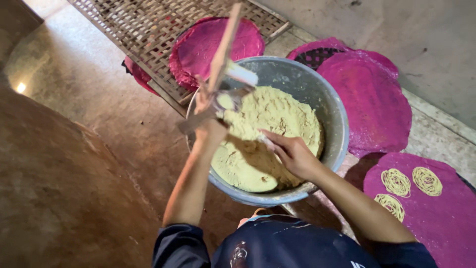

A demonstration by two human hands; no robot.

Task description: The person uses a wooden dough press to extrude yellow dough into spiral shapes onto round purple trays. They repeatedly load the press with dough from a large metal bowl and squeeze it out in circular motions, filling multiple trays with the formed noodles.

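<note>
A large grey metal basin [333,124] sits at the centre of the view, tilted a little toward the person, and it is filled with a mound of pale yellow dough [263,144]. The left hand [207,116] is raised over the basin's rim at about nine o'clock, its fingers wrapped tightly around a wooden-handled press [224,54] whose handle rises toward twelve o'clock and whose metal body is smeared with dough. The right hand [290,151] lies inside the basin at about four o'clock from the dough's middle, palm down on the mound, fingers stretched toward nine o'clock and loosely parted, the fingertips touching the dough; whether they pinch a piece of it cannot be told. Behind the basin, toward twelve o'clock, a woven bamboo rack [148,34] lies on the floor with a round magenta mat [203,42] resting on it. At two o'clock lies a second magenta mat [372,99], just beside the basin's rim. At four o'clock a third magenta mat [436,218] carries three coiled yellow noodle rounds [411,186], set near each other. A brown earthen floor [89,124] fills the side at nine o'clock, and the person's dark blue sleeves [183,245] show at six o'clock
</note>
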